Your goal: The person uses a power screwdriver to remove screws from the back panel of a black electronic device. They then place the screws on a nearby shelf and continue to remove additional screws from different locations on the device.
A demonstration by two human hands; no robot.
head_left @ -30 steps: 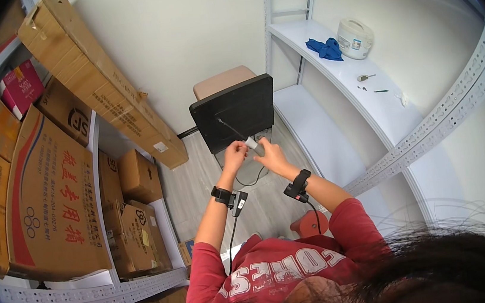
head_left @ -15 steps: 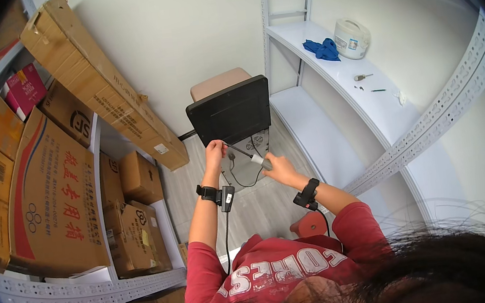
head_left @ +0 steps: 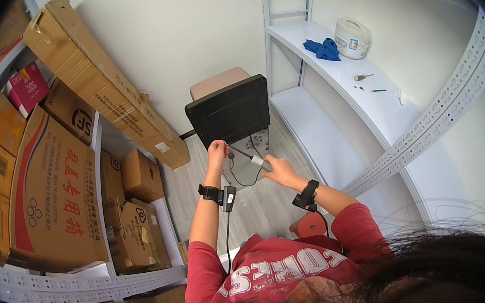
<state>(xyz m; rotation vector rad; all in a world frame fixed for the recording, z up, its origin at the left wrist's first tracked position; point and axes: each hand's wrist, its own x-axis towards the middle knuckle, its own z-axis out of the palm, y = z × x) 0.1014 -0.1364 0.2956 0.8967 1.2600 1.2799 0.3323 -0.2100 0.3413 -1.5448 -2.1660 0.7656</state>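
Note:
My right hand (head_left: 282, 171) is wrapped round the grey and white handle of a screwdriver-like tool (head_left: 260, 162). Its thin dark shaft slants up and left toward my left hand (head_left: 217, 152). The left fingers are pinched together at the shaft's far end; whether they grip the tip or something small there is hidden. Just beyond both hands stands a tilted black flat panel (head_left: 229, 112), with the left hand close to its lower edge. A dark cable (head_left: 246, 184) with a plug on it hangs below the panel, behind the tool.
Behind the panel is a beige padded piece (head_left: 219, 81). Cardboard boxes (head_left: 49, 191) fill the left shelves, and a tall carton (head_left: 103, 83) leans at the wall. On the right shelf (head_left: 328, 67) lie a blue cloth (head_left: 322, 49), a white rice cooker (head_left: 353, 38) and small tools. A red stool (head_left: 309, 226) is near me.
Both hands keep nearly the same hold and place. The view has shifted very slightly, so the panel and boxes sit a little differently in the picture.

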